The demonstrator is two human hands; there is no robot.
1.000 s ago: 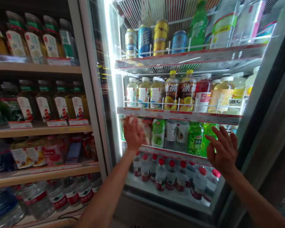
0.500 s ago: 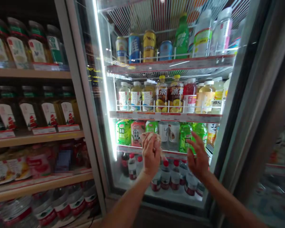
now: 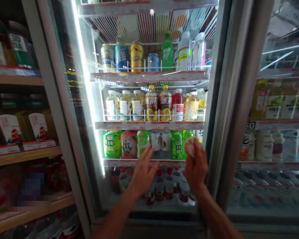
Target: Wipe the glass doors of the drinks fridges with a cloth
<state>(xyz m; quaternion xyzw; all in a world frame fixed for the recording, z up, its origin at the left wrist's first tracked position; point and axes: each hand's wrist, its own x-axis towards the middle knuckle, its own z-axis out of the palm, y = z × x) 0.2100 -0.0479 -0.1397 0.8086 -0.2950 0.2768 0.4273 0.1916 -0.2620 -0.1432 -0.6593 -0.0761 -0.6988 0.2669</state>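
Note:
My right hand [image 3: 197,164] is closed round a pale, crumpled cloth [image 3: 189,147], raised in front of the right side of a lit drinks fridge's glass door [image 3: 149,209]. Lower and further left, my left hand [image 3: 142,174] is slightly blurred, its fingers apart and nothing in it. I cannot tell whether either hand touches the glass. Behind the hands, green bottles [image 3: 176,145] and a clear bottle with a white label [image 3: 156,142] stand on a lower shelf. Small red-capped bottles [image 3: 159,186] at the bottom are partly hidden by my arms.
Metal door frames [image 3: 235,109] stand to the right, beside another fridge with bottles [image 3: 274,103]. On the left, wooden shelves [image 3: 25,156] hold large bottles and packs. Cans [image 3: 137,56] and bottles fill the upper fridge shelves. Light reflects off the glass.
The cloth has passed from my left hand to my right. My left hand has moved down and left and now has its fingers apart. The view has shifted right.

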